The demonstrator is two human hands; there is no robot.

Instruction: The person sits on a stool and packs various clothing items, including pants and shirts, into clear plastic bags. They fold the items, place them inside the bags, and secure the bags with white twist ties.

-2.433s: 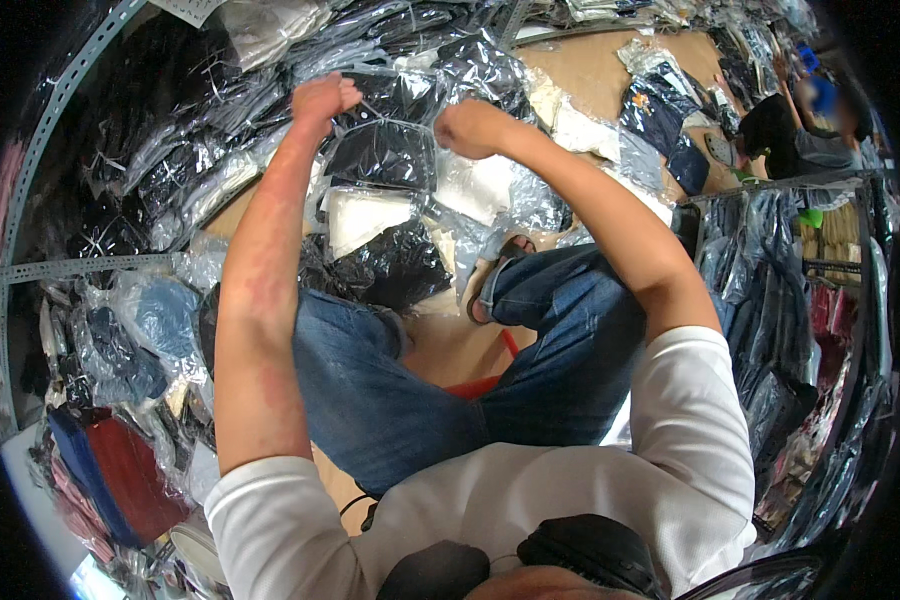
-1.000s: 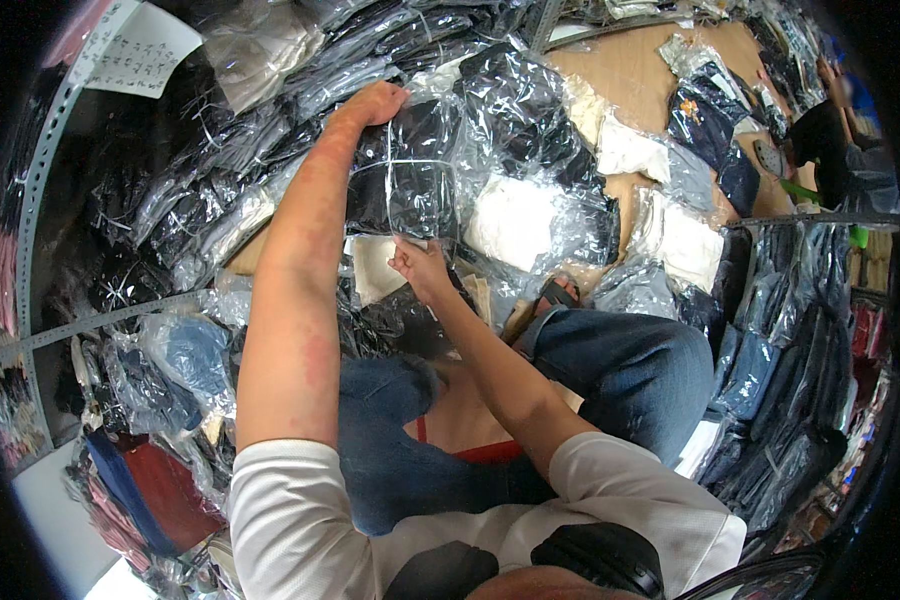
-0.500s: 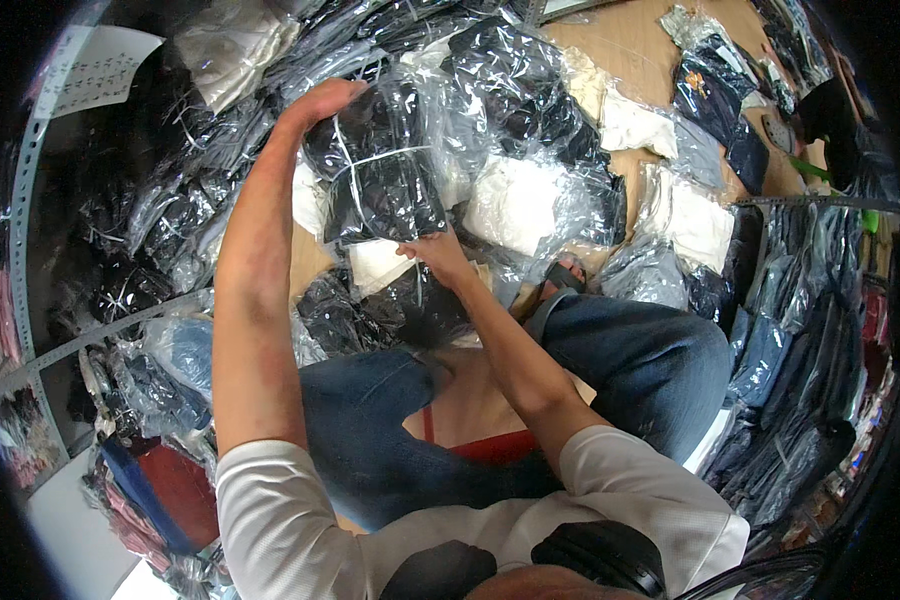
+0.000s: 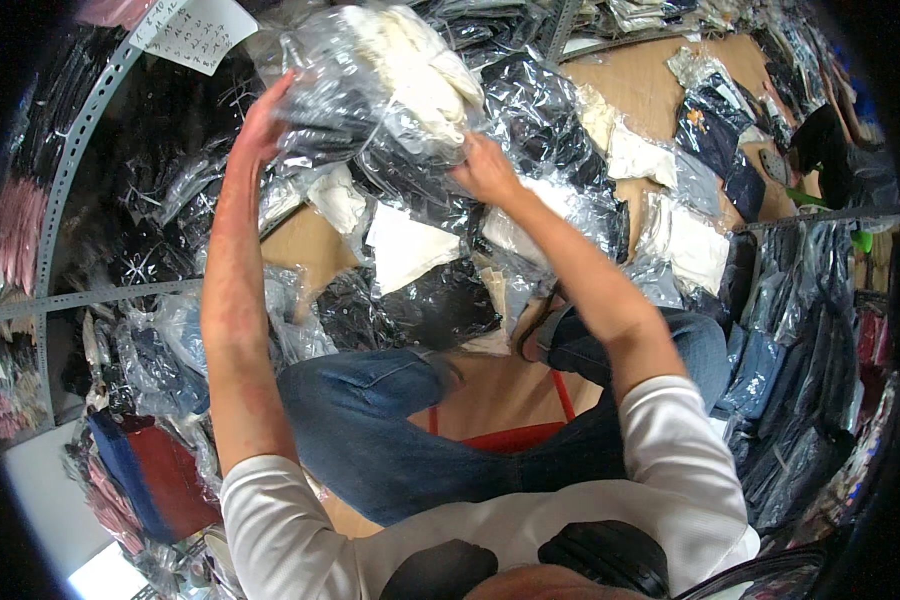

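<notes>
My left hand [image 4: 262, 122] and my right hand [image 4: 487, 168] both grip a stack of clear plastic bags [image 4: 380, 95] held up in front of me. The bags hold folded garments, white on top and black below. My left hand clasps the stack's left edge, my right hand its lower right side. Below the stack lie more bagged garments on a wooden floor [image 4: 305, 245], among them a white one [image 4: 402, 248] and a black one [image 4: 440, 305]. My knees in blue jeans [image 4: 370, 420] are bent under me.
A grey metal shelf frame [image 4: 80, 160] packed with dark bagged clothes stands at the left. Bagged white and dark garments [image 4: 685, 245] are strewn across the floor to the right. More packed racks [image 4: 820, 330] rise at the far right. A red strip [image 4: 515, 435] lies under my legs.
My right hand has come up from the floor pile to join the left on the stack. The stack has grown, now topped with white garments, and has been lifted higher.
</notes>
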